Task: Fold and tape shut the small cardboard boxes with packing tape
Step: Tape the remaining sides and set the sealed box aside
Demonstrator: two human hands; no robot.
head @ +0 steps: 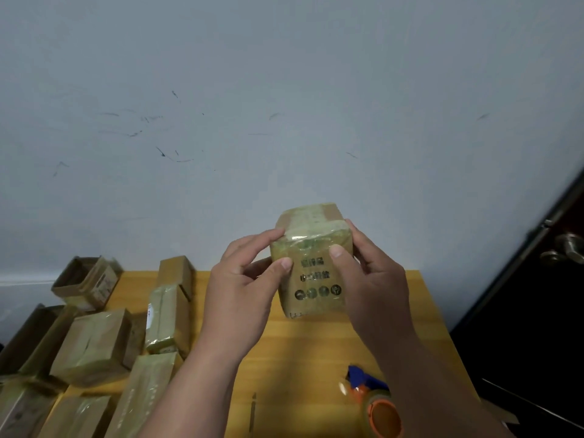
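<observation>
Wooden table [284, 358] | both hands [243, 298] grip taped box [311, 263] aloft

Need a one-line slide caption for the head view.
Both hands hold a taped cardboard box above the wooden table.

the table [284, 358] is of yellow-orange wood and it stands against a pale wall, with its far edge near the wall and its right edge beside a dark door. on its left part lie many small cardboard boxes [94, 346], most of them covered with shiny tape and lying close together or touching, and one open box [85, 281] stands at the far left corner, partly over the edge. near the front right lies a tape dispenser [374, 403] with a blue handle and an orange roll core, well apart from the boxes.
</observation>
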